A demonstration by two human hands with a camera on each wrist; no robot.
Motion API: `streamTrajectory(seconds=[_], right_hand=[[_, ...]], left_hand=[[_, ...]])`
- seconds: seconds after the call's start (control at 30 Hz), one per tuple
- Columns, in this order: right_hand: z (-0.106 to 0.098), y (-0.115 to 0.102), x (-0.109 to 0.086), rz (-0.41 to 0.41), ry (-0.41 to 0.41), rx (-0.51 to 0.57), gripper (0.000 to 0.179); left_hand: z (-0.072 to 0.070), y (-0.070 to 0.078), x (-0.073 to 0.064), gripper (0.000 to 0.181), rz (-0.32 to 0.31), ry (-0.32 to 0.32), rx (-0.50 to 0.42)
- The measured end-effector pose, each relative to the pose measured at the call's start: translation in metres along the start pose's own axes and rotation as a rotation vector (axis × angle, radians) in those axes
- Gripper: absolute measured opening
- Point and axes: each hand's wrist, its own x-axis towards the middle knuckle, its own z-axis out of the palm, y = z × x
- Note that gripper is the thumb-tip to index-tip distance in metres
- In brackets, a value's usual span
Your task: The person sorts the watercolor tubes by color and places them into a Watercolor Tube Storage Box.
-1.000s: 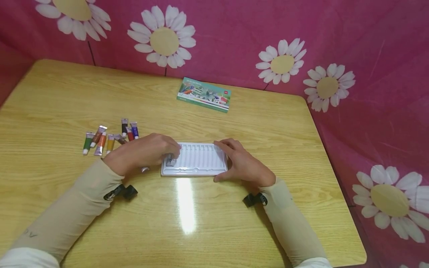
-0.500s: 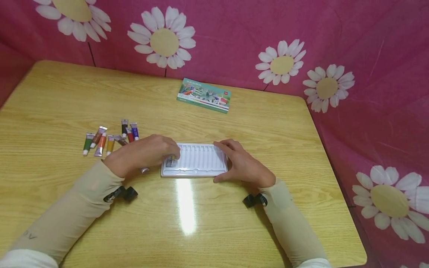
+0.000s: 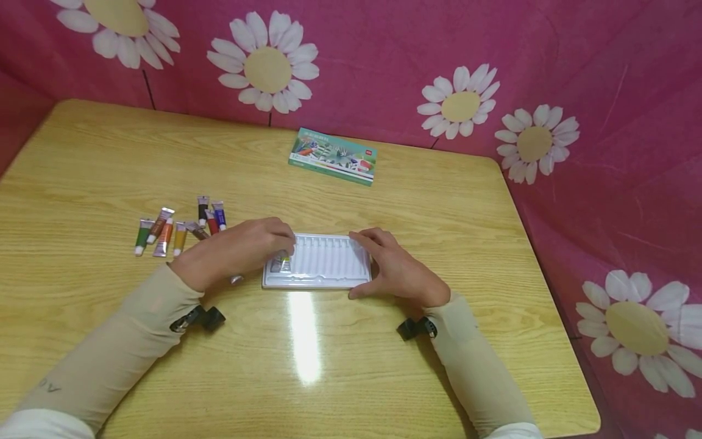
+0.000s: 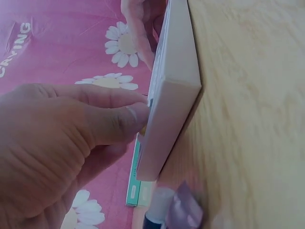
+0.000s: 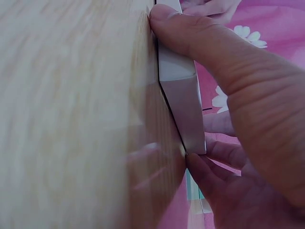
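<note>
A white slotted plastic tray (image 3: 329, 259) lies on the table between both hands. My left hand (image 3: 241, 247) pinches a small paint tube with a yellow band (image 3: 286, 261) at the tray's left end, most of it covered by the fingers. Beside it, another tube (image 3: 276, 266) lies in the leftmost slot, its silver end showing. In the left wrist view, the thumb (image 4: 136, 114) and fingers meet at the tray's upper face. My right hand (image 3: 397, 268) grips the tray's right end, thumb on the near side and fingers at the far side, as the right wrist view also shows.
Several paint tubes, among them a green one (image 3: 144, 236), an orange one (image 3: 164, 238) and a blue one (image 3: 219, 214), lie loose on the left. Another tube's silver end (image 3: 236, 280) shows under the left wrist. A green paint box (image 3: 333, 156) lies near the table's back edge.
My left fingers have shifted slightly up from the tube's lower end, so more of its yellow band and silver end show. The right hand and tray stay in place.
</note>
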Motion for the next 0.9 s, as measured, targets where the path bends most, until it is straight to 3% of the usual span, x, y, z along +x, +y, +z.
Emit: streamTrajectory(seconds=[0.2,0.57,0.9], right_hand=[[0.0002,-0.0006,0.0003,-0.001,-0.004,0.0,0.112],[0.0009,0.0003,0.0003,-0.007,-0.002,0.005,0.113],[0.0012,0.001,0.001,-0.009,-0.004,-0.011,0.113]], left_hand=[[0.0008,-0.0008,0.0005,0.029,0.025,0.004,0.06],[0.0004,0.0021,0.0012,0.022,-0.029,-0.049,0.001],[0.0003,0.0034,0.0016,0.025,-0.007,-0.087,0.047]])
